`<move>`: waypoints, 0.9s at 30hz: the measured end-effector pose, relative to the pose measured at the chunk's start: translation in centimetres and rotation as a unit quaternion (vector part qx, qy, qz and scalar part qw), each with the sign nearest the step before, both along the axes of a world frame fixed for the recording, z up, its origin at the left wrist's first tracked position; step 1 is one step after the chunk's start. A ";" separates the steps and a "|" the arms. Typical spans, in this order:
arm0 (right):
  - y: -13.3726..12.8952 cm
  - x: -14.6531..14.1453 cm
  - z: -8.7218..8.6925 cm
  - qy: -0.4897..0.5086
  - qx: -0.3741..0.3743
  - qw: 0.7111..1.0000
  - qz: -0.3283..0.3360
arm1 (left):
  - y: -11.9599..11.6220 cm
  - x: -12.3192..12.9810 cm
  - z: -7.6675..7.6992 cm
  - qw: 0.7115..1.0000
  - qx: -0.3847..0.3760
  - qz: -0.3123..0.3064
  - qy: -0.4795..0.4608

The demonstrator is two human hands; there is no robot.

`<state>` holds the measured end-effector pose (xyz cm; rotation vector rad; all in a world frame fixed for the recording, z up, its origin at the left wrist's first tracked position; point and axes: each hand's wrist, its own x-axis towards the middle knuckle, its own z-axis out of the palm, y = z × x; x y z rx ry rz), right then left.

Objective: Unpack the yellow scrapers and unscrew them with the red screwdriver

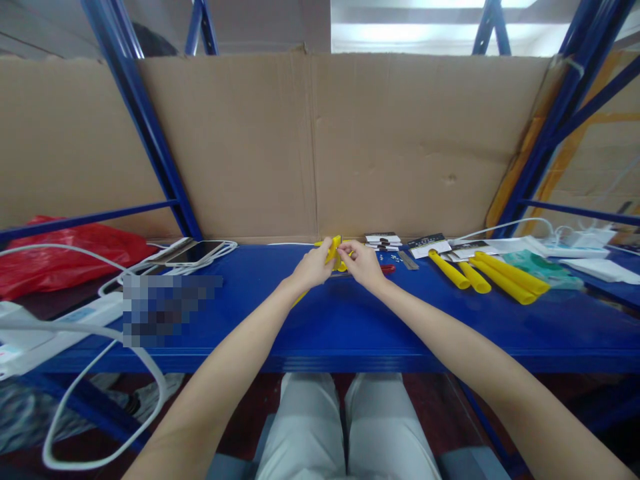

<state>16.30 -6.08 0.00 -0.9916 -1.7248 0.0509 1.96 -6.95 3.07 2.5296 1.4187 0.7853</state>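
Observation:
At the middle of the bench, my left hand (314, 265) is closed around a yellow plastic piece (333, 249). A yellow strip (300, 299) shows below my left wrist; whether it belongs to the same piece, I cannot tell. My right hand (364, 263) is closed in a pinch against the right side of the yellow piece. What sits between its fingertips is too small to make out. Just right of my right hand lies a red-handled tool (388, 269), partly hidden. Small white bits (395, 258) and thin grey metal strips (409, 260) lie beyond it.
Several yellow tubes (509, 279) with printed cards (426, 244) lie to the right, beside a green plastic bag (537, 268). More cards (383, 241) are stacked behind my hands. A phone (195, 253), white cables, a power strip (65, 333) and a red bag (70, 257) are left. Cardboard (240, 147) walls the back.

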 end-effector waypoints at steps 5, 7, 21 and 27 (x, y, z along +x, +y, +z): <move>0.0 0.0 0.0 -0.026 0.013 0.999 -0.014 | 0.0 0.0 0.0 1.000 0.003 -0.010 -0.010; 0.0 0.1 0.0 -0.039 0.022 0.999 -0.025 | 0.0 -0.1 0.1 1.000 -0.002 -0.016 -0.014; -0.1 0.4 0.8 -0.136 0.005 0.991 -0.016 | 0.0 -0.3 0.1 0.997 -0.066 -0.042 -0.024; -0.5 0.7 1.1 -0.222 0.007 0.975 -0.031 | 0.2 -0.3 0.0 0.997 -0.064 -0.046 -0.018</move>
